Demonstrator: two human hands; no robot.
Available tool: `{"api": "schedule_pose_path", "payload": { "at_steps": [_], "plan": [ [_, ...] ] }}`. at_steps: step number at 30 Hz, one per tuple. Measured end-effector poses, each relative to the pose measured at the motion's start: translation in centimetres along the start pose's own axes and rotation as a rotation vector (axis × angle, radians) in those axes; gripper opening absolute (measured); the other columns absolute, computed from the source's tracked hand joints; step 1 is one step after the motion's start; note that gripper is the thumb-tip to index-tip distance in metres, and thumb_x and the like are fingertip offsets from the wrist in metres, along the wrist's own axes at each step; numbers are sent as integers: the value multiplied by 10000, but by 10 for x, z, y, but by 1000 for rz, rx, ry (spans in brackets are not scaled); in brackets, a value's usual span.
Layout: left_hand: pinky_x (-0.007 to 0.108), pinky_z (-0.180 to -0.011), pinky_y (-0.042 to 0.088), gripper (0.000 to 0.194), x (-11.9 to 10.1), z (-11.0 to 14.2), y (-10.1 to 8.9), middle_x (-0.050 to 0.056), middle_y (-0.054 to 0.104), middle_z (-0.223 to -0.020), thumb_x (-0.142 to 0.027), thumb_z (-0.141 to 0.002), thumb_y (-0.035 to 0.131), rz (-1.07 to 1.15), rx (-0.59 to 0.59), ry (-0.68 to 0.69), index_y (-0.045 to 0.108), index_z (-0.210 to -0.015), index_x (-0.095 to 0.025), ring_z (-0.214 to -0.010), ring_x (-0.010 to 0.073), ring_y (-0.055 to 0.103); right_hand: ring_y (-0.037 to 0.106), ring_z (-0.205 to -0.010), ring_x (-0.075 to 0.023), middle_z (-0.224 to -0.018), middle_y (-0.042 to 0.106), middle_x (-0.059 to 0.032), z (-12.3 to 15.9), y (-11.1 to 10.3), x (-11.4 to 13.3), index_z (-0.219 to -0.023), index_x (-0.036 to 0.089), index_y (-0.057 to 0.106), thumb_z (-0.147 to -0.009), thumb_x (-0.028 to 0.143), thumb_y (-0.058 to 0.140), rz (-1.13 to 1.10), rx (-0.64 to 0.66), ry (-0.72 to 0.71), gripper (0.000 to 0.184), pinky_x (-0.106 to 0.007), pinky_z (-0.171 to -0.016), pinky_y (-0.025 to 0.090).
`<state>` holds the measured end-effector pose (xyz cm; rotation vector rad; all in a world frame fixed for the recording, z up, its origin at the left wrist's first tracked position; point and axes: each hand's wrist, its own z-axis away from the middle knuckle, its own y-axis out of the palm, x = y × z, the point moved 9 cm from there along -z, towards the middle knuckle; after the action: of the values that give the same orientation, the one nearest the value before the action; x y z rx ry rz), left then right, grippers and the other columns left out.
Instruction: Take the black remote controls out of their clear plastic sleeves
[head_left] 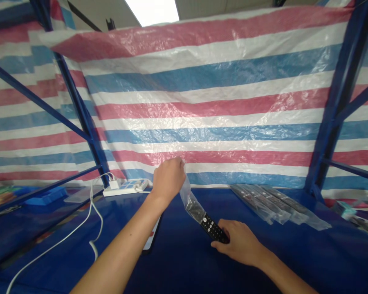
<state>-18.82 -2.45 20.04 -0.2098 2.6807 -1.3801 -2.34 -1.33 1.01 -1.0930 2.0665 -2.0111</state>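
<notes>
My left hand (168, 178) is raised above the blue table, its fingers pinched on the top end of a clear plastic bag (190, 200). A black remote control (210, 226) lies slanted with its upper part inside the bag and its lower, buttoned part sticking out. My right hand (237, 243) rests low on the table and grips the remote's lower end with its fingers closed around it.
Several bagged remotes (276, 204) lie in a row at the back right. A white power strip (125, 187) with a white cable (92, 212) sits at the back left. A flat phone-like object (151, 241) lies under my left forearm. Blue rack posts (340, 106) and a striped tarp (208, 102) close in the space.
</notes>
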Motion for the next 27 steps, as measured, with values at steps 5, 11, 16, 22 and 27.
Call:
{"api": "schedule_pose_path", "payload": {
  "at_steps": [5, 11, 16, 22, 27],
  "plan": [
    [276, -661, 399, 255, 8, 3, -35, 56, 659, -788, -286, -902, 392, 132, -149, 56, 625, -877, -186, -773, 223, 619, 611, -650, -184, -676, 669, -15, -2, -1, -8, -671, 214, 579, -731, 397, 636, 46, -11, 36, 200, -257, -542, 242],
    [227, -629, 409, 261, 54, -12, -46, -12, 603, -682, -404, -816, 497, 684, -241, 48, 618, -804, -174, -640, 129, 544, 628, -656, -213, -662, 668, -38, -7, -14, -37, -670, 212, 593, -743, 416, 589, 91, -52, 167, 216, -260, -524, 251],
    [224, -547, 381, 318, 69, -12, 72, -42, 487, -548, -444, -817, 467, 784, 196, -62, 543, -666, -174, -536, 112, 466, 587, -609, -189, -663, 648, -30, -7, -41, -48, -649, 220, 539, -788, 460, 526, 10, -187, 249, 278, -254, -520, 277],
    [234, -613, 406, 196, 56, 38, 193, -5, 596, -607, -234, -787, 496, 546, 514, -33, 618, -652, -162, -639, 144, 571, 540, -566, -160, -612, 616, -8, -8, -31, -17, -599, 223, 498, -774, 432, 551, -38, -125, 134, 278, -255, -513, 248],
    [229, -657, 422, 206, 65, 45, 210, 6, 654, -687, -213, -803, 488, 481, 569, -9, 669, -718, -165, -699, 147, 609, 597, -642, -182, -680, 679, -23, -6, 9, 11, -620, 216, 577, -722, 400, 615, 10, 16, 35, 214, -270, -548, 232]
  ]
}}
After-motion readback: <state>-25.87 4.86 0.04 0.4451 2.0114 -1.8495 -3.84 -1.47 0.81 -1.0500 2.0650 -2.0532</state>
